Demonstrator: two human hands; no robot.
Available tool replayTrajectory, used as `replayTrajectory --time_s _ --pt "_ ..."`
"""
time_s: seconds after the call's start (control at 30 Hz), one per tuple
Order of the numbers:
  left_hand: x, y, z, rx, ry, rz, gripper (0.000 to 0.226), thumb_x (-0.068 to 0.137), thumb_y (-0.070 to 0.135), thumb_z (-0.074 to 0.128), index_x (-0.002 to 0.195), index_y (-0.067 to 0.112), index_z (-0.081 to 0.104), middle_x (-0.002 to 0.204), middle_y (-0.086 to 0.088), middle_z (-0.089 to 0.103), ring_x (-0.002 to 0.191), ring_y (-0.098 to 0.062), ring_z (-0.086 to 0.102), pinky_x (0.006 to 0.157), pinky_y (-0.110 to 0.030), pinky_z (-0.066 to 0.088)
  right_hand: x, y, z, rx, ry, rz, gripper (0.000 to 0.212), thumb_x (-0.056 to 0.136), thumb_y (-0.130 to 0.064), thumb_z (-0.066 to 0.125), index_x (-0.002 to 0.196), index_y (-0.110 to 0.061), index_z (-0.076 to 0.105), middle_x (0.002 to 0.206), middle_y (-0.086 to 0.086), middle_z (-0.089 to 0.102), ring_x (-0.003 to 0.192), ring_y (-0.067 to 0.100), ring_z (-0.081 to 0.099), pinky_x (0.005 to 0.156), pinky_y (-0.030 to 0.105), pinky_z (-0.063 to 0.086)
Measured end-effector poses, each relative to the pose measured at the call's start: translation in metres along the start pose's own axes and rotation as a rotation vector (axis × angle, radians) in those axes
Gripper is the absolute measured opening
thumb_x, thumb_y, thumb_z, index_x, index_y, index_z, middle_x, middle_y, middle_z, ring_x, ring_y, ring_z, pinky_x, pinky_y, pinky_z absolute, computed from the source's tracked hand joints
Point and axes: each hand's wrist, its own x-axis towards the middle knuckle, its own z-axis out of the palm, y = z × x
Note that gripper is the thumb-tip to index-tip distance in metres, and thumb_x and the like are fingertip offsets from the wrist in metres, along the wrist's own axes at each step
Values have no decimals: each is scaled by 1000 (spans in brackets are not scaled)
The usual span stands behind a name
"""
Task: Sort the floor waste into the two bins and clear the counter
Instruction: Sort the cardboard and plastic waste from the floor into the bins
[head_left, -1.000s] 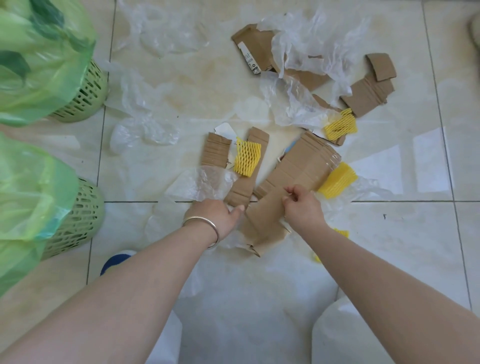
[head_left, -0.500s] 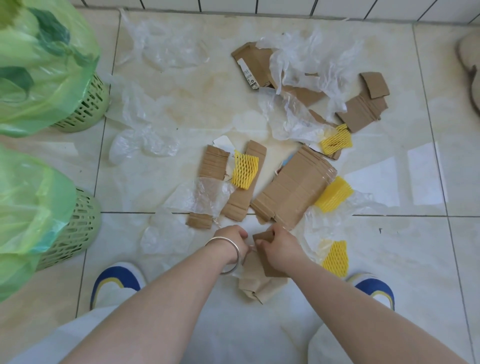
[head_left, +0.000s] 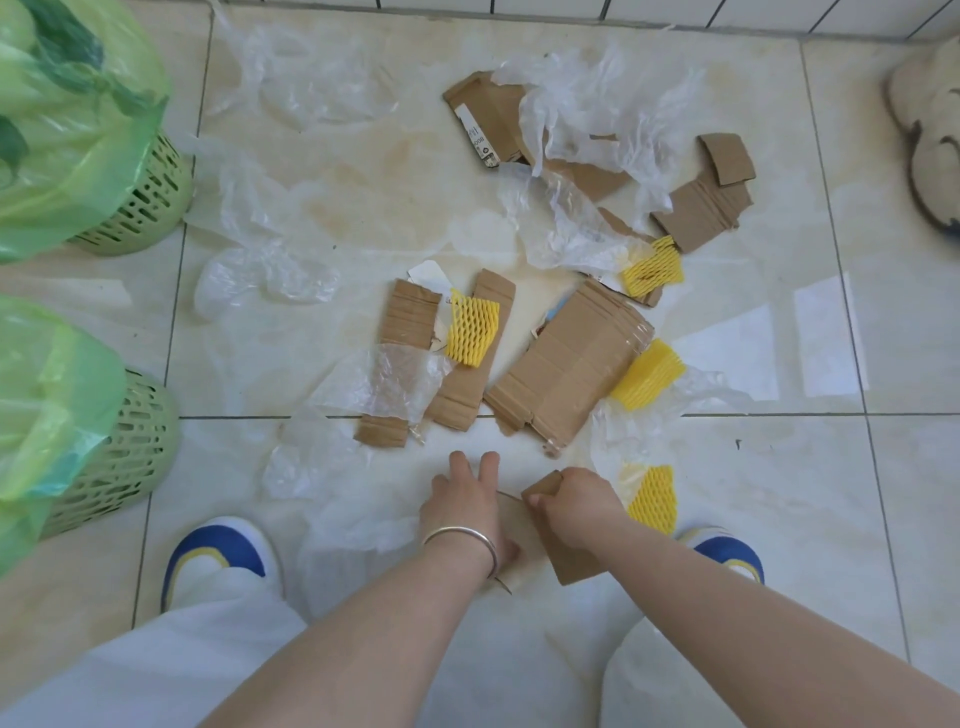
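Note:
Brown cardboard pieces, clear plastic bags and yellow foam nets lie scattered on the tiled floor. My right hand (head_left: 574, 506) grips a small cardboard piece (head_left: 569, 564) low in the view, just in front of my feet. My left hand (head_left: 465, 501) lies beside it with fingers stretched forward, resting on a pale sheet under the cardboard. A large folded cardboard (head_left: 569, 364) sits just beyond my hands, with a foam net (head_left: 647, 375) at its right. Another net (head_left: 653, 499) lies right of my right hand. Two green bins (head_left: 137, 208) (head_left: 124, 457) lined with green bags stand at the left.
More cardboard (head_left: 701, 208) and crumpled plastic (head_left: 587, 109) lie toward the far wall. Thin plastic bags (head_left: 265, 275) are spread between the bins and the pile. A pair of slippers (head_left: 930, 156) sits at the far right. My shoes (head_left: 218, 561) flank my hands.
Both hands pulled back toward my feet, away from the large folded cardboard, bringing a small cardboard piece along. The view has risen, showing my shoes and the wall base.

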Motion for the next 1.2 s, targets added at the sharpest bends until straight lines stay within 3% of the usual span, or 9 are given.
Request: replayTrajectory --time_s 0.17,0.37,0.47,0.63,0.73,0.9,0.97,1.07,1.2 --pt "5 -4 4 50 74 -7 59 85 6 52 134 20 23 124 -12 34 101 -32 58 80 -39 49 3 4 0 -15 -17 24 40 97 -31 44 126 -3 47 128 13 52 123 26 45 97 32 41" --pt "17 -9 -7 12 50 -75 33 85 8 49 118 13 45 115 -10 60 106 -30 59 83 -34 49 8 9 -1 181 -46 41 48 94 -35 50 134 -9 43 133 10 50 121 28 49 95 33 42" --pt "21 -10 -21 49 16 24 21 90 20 49 108 15 58 114 -9 62 108 -28 58 82 -31 46 9 5 -2 341 -27 -22 47 90 -37 58 128 -10 53 122 9 58 114 27 55 93 35 47" --pt "26 -17 -46 -324 3 132 25 93 19 44 69 14 48 74 -7 53 81 -27 52 69 -34 40 9 -12 -12 446 19 -177 29 85 -35 65 104 -13 63 97 3 65 91 21 61 74 32 48" --pt "37 -22 -58 -603 67 96 20 94 25 48 100 14 64 98 -9 66 92 -26 58 78 -28 42 12 -23 -16 496 65 -236 23 84 -31 68 94 -18 52 84 -4 57 77 14 55 59 23 43" --pt "49 -15 -72 -930 205 75 14 92 24 54 94 19 66 90 -5 65 83 -21 55 80 -30 43 18 -33 -29 750 107 -151 55 79 -23 74 126 -17 46 108 3 55 95 19 56 74 25 48" --pt "54 -8 -76 -1002 227 26 23 95 26 46 100 21 68 99 -4 67 89 -23 59 89 -35 48 25 -28 -36 820 134 -91 49 80 -22 73 124 -10 54 106 5 60 91 19 58 70 24 49" --pt "61 3 -80 -1050 230 -16 29 96 25 38 94 30 67 112 -7 68 103 -26 62 97 -42 49 39 -14 -47 1046 201 40 39 81 -19 73 115 -3 62 108 10 66 95 25 62 82 35 53" --pt "72 19 -78 -821 203 58 39 90 2 42 122 17 59 125 -3 62 116 -19 57 104 -31 42 54 -1 -56 1158 252 158 28 83 -19 70 106 -4 63 111 12 66 100 29 62 94 42 51"
